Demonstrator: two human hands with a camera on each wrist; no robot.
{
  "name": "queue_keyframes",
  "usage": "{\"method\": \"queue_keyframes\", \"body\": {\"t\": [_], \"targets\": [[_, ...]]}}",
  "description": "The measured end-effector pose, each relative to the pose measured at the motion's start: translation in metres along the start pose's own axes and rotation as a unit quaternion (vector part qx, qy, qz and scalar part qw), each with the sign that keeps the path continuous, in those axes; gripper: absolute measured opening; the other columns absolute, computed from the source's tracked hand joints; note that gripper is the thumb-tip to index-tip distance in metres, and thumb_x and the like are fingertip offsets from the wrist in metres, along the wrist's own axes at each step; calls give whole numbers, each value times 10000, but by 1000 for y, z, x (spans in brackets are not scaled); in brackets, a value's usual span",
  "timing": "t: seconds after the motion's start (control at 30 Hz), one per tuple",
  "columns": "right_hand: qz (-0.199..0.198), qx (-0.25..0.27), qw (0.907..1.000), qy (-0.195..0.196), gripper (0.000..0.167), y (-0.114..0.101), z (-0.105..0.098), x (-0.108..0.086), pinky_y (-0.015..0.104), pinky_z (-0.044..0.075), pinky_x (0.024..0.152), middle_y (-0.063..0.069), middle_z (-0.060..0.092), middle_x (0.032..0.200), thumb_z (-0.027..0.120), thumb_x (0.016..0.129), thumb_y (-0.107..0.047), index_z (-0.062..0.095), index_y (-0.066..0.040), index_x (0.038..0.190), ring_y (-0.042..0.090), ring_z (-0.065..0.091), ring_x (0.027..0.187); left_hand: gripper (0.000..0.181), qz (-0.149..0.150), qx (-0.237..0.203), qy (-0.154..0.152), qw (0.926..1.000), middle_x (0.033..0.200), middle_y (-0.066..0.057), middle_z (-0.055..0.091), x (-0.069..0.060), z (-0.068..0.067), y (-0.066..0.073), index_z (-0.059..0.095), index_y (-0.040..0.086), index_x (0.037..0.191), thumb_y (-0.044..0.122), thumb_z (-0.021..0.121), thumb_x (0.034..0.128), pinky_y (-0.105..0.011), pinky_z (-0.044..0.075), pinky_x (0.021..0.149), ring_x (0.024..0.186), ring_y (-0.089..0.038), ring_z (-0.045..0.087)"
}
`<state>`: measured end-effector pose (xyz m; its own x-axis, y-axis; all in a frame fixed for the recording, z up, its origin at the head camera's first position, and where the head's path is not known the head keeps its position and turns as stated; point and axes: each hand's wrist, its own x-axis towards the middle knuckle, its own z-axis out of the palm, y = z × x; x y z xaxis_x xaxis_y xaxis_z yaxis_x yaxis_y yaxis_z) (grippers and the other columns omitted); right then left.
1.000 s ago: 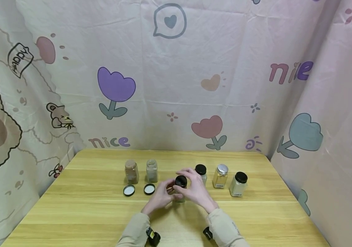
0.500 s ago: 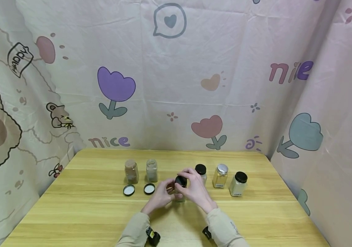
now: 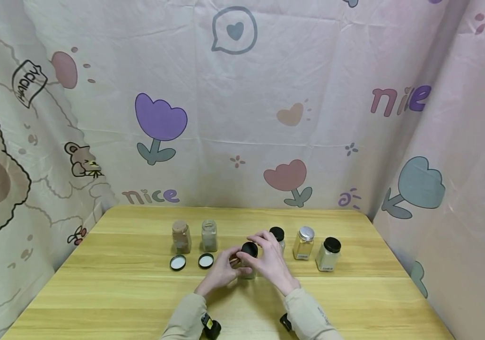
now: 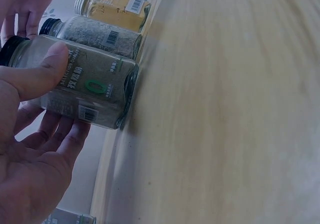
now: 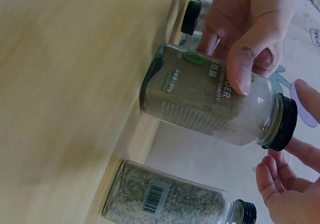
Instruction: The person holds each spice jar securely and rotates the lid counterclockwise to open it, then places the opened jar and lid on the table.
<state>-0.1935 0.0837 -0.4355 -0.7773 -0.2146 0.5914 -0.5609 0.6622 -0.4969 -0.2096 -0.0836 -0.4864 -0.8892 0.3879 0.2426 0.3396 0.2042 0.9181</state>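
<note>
Two-handed grip, mid-scene

On my head feed I have the left hand (image 3: 224, 268) wrapped round the jar of grey-brown powder (image 5: 200, 91), thumb on one side of the glass and fingers on the other. The right hand (image 3: 270, 259) grasps the jar's black lid (image 3: 249, 249) from above, thumb and fingers curled about its rim. I read the lid as seated on the neck.

The jar is upright near the middle of the worktop (image 3: 140, 297), between the two hands; I can't tell whether its base touches the wood. The left wrist camera gives me green and white print and a barcode label on it.

To the left I see a reddish-brown jar (image 3: 181, 237) and a greyish jar (image 3: 209, 236), with a left upturned lid (image 3: 177, 262) and a right upturned lid (image 3: 206, 260) in front of them, white insides showing. Just behind the right hand stands a speckled jar (image 5: 165, 194), black-capped and partly hidden from my head view. Further right are a yellow jar (image 3: 303, 248) with a silver lid and a pale jar (image 3: 327, 259) with a black one. A printed curtain (image 3: 234, 80) backs everything.
</note>
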Motion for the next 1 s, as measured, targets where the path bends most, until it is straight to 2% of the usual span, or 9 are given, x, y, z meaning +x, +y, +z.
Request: {"method": "queue_keyframes", "body": {"t": [0.1,0.2,0.43,0.57,0.7,0.87,1.0], "targets": [[-46,-23,10000,75,433,0,1,0,324,514,824,24,660,991,889,749,-278,751,-63,1098,178,606,969,341,-12,-44,-7,10000,1148,-172,706,0,0,-1,657,-3,1127,72,812,833,-332,574,1029,1132,-241,672],[-91,98,9998,111,392,1,1,1,295,530,802,41,684,986,891,748,-219,755,-47,1074,189,633,941,368,3,-96,-32,9999,1183,-193,698,1,1,-2,653,-15,1160,66,807,836,-351,563,1045,1170,-303,663],[-23,450,9988,-201,308,-1,-2,2,367,557,901,53,704,1045,837,772,-83,765,-39,1068,232,654,1022,410,20,-35,-14,10000,1215,-210,691,0,0,-2,644,-20,1204,77,807,841,-384,544,1068,1214,-357,637],[5,265,9996,-123,367,-2,-1,1,384,538,907,37,679,1046,874,764,-186,760,-48,1085,219,622,1041,394,-25,-94,-5,10000,1188,-183,697,0,0,-1,650,-12,1190,67,808,838,-343,559,1051,1192,-330,654],[-4,-85,10000,34,444,-2,2,1,369,519,856,30,648,1000,896,742,-297,758,-41,1077,204,597,1002,374,-22,-94,13,10000,1159,-170,705,1,0,-1,658,-4,1167,60,811,832,-315,572,1030,1167,-311,670],[-139,-104,9998,82,350,-1,3,1,330,546,798,55,663,977,879,762,-209,762,-28,1039,205,621,948,384,39,71,-22,10000,1201,-193,697,0,0,-2,657,4,1184,84,807,840,-339,565,1041,1192,-342,659],[-93,205,9997,-138,308,-1,2,2,320,559,829,68,675,1012,827,769,-111,763,-20,1057,219,631,976,405,176,120,-63,9998,1210,-212,691,0,-1,-3,647,-13,1205,75,804,842,-353,559,1050,1199,-360,651]]}}
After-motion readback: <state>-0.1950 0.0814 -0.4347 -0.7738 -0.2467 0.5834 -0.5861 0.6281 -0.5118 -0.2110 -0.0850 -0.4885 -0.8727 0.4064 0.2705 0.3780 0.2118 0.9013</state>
